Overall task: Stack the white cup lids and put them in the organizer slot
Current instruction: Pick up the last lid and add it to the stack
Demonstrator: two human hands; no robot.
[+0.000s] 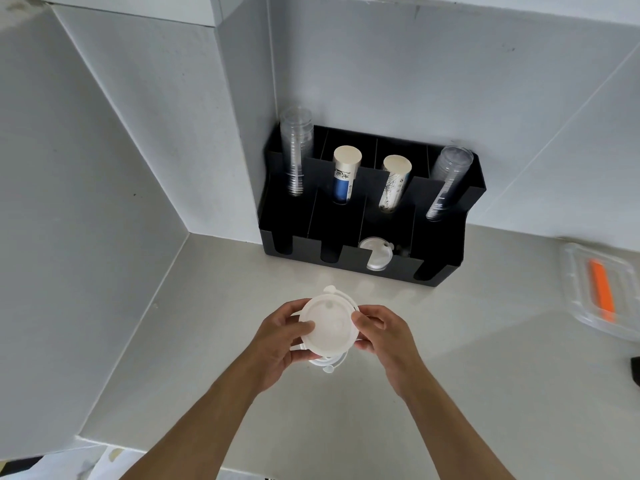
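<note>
A stack of white cup lids (329,323) is held above the counter, flat side up, with a stopper tab poking out at its far edge and another at its near edge. My left hand (280,337) grips its left rim and my right hand (381,336) its right rim. The black organizer (446,271) stands against the wall in the corner. More white lids (375,254) lie in its third front slot from the left. The other front slots look dark.
The organizer's back slots hold two stacks of clear cups (294,154) and two stacks of paper cups (344,174). A clear lidded box with an orange item (602,292) sits at the counter's right. A dark object (635,370) shows at the right edge.
</note>
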